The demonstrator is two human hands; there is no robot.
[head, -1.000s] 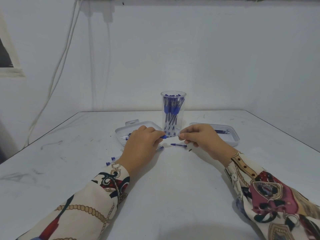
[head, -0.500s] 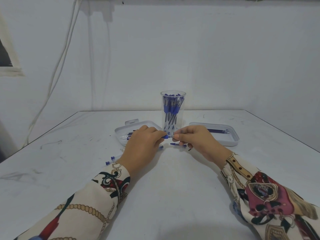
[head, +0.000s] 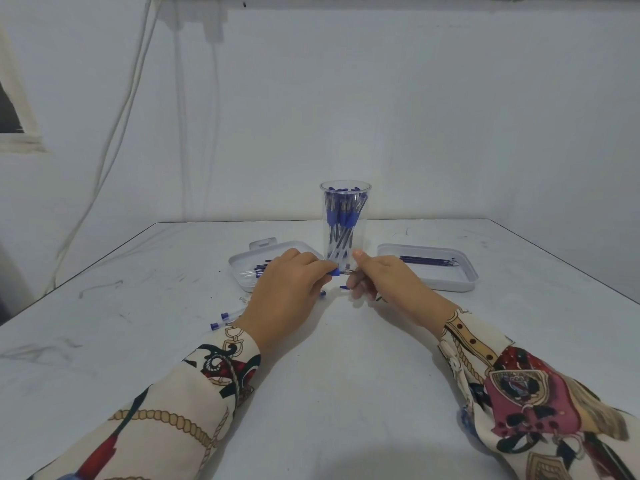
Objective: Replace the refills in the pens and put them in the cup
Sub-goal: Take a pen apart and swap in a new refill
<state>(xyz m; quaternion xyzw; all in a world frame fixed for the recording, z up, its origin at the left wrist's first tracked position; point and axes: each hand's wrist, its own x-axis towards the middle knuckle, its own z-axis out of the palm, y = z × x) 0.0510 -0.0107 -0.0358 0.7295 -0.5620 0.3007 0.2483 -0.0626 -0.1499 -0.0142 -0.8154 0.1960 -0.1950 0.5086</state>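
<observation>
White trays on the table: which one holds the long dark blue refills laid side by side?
The white rectangular tray beside the right hand; the other white tray, beside the left hand, holds shorter clear-and-blue pieces.

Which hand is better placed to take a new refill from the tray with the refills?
Right. The right hand is beside the right tray where the refills lie. The left hand grips the pen and would need to cross over.
</observation>
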